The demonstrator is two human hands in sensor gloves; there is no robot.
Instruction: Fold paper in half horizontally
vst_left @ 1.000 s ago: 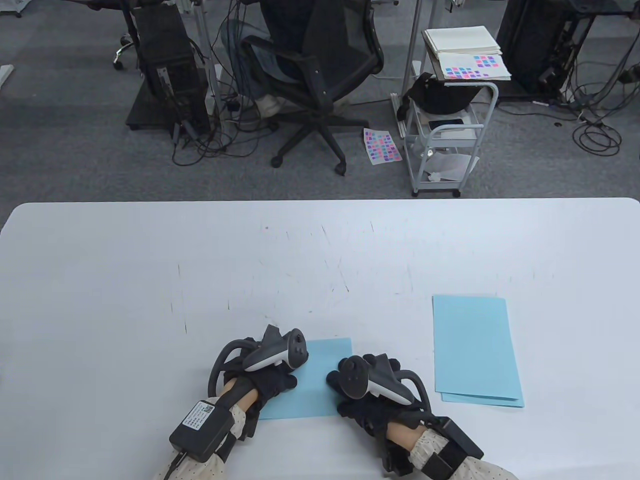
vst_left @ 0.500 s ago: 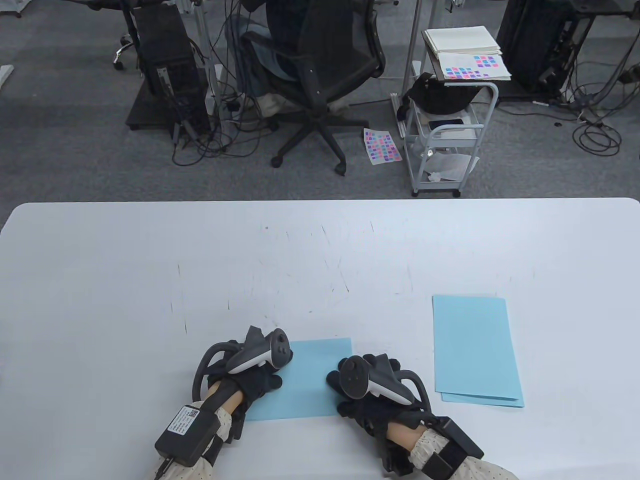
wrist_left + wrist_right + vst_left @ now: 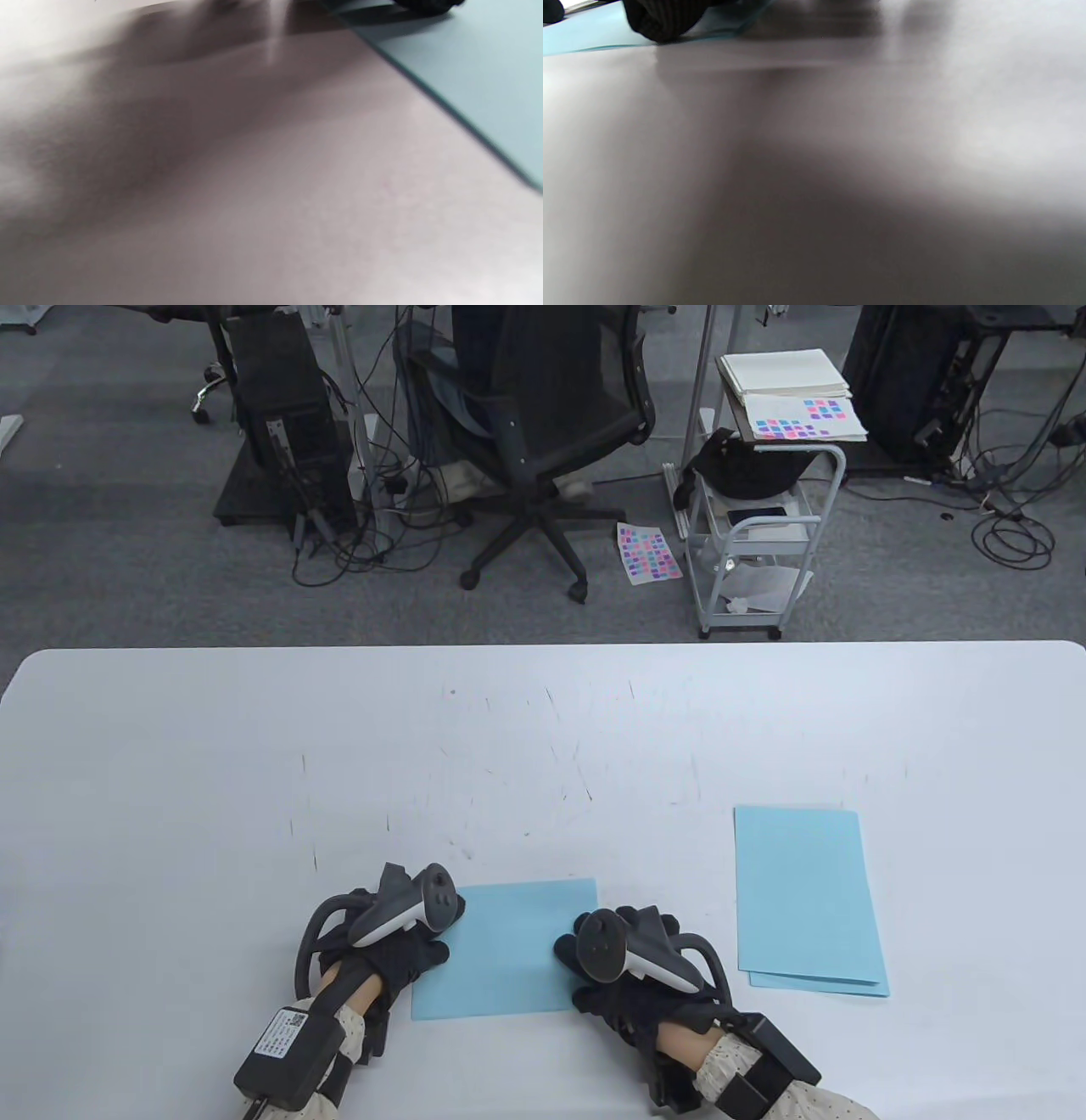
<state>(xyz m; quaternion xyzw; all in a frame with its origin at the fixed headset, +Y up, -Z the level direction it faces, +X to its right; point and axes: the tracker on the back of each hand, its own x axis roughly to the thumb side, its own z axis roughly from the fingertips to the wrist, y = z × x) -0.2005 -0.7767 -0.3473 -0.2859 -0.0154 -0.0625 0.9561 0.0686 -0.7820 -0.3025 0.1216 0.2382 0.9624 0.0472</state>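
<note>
Office clutter filled the top of the table view: a chair (image 3: 543, 415), cables, and a cart (image 3: 755, 534) at upper right. Below it, the white table (image 3: 254, 746) carried everything else.

At lower left the left hand (image 3: 386, 954) lay at the left edge of the paper (image 3: 509, 950), fingers touching that edge; whether they pressed flat or pinched it could not be told, as the tracker hid them. The paper sat flat at lower centre, already a half-size blue rectangle, so the fold seemed made and the crease being set. At its right edge the right hand (image 3: 628, 976) rested, one fingertip (image 3: 661, 21) pressing down on the blue sheet in the right wrist view; its grip was otherwise hidden. Well apart, at lower right, lay a stack (image 3: 806, 899) of blue sheets.

The likely risk: if either hand slid before the crease was firm, the layers could shift and the edges misalign, or the fold could spring open.
</note>
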